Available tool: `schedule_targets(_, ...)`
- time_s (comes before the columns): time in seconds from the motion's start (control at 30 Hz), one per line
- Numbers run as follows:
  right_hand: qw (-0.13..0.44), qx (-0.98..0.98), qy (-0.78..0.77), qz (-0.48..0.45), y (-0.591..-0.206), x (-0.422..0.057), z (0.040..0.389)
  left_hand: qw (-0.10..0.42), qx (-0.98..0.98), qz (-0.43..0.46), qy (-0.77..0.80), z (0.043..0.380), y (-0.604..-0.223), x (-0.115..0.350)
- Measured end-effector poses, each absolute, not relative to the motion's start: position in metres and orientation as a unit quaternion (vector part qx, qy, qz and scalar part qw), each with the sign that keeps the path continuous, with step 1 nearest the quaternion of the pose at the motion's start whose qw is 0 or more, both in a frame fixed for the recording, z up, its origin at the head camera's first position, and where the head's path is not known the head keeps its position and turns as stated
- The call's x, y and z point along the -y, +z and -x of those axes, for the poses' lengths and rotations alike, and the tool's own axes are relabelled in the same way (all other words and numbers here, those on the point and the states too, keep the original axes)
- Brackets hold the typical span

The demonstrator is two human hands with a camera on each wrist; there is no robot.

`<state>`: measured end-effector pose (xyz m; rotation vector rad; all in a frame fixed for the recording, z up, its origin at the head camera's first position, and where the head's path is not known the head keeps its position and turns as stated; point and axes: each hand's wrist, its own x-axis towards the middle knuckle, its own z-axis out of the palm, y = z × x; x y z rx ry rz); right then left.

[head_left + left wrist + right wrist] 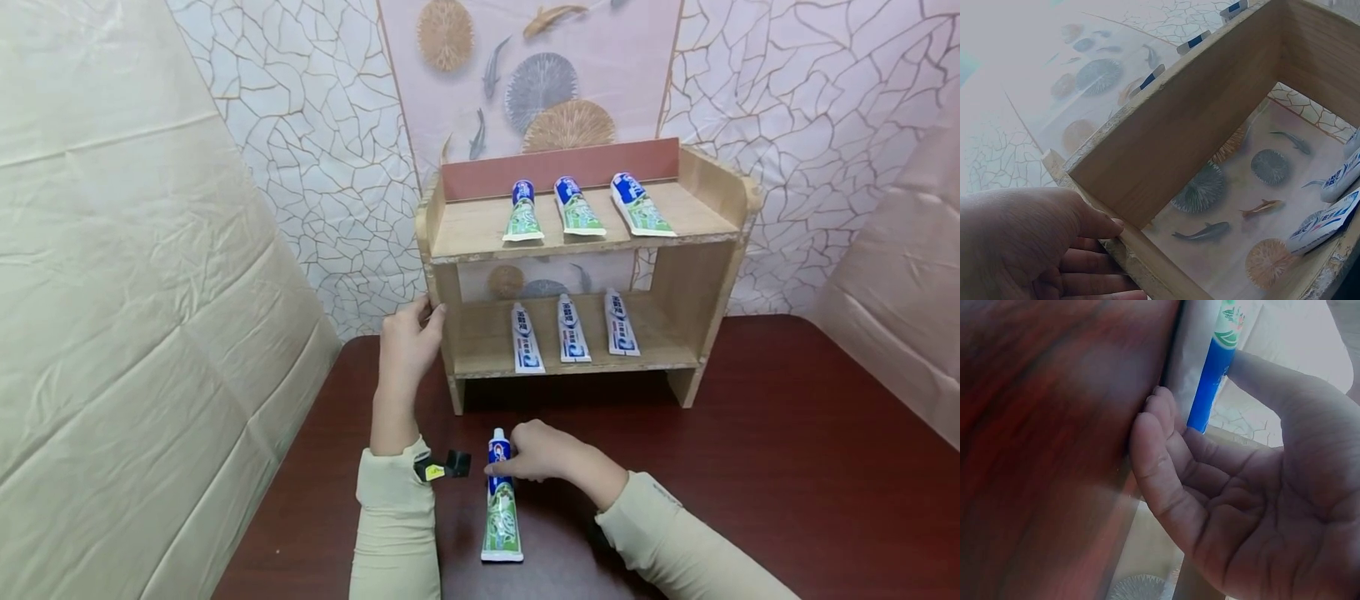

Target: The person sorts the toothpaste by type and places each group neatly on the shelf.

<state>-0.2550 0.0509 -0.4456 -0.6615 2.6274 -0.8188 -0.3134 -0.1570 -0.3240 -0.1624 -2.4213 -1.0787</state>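
Note:
My left hand [407, 343] grips the left side panel of a two-tier wooden shelf [712, 196]. In the left wrist view its thumb lies over the panel's front edge, with the fingers on the outer side. Just in front of the shelf, my right hand [551, 454] pinches a green, white and blue toothpaste tube [502, 521] near its capped end. The thumb lies across the tube's printed face, and the cap points toward the shelf. In the right wrist view the fingers curl along the tube's side, close to the tabletop, and hide part of it.
Three matching green and blue toothpaste tubes [578, 208] lie on the upper tier. Three white and blue tubes [573, 333] lie on the lower tier. The shelf stands on a dark red table [810, 467], with patterned cloth [330, 133] behind and at the sides.

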Motion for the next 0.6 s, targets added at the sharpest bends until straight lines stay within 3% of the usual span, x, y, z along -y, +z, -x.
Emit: schedule_targets(0.6,0.167,-0.910,-0.300,0.231,-0.4456,-0.0521,0.2567,0.240,0.885,0.065,-0.395,0.3138,-0.3235,0.1576)
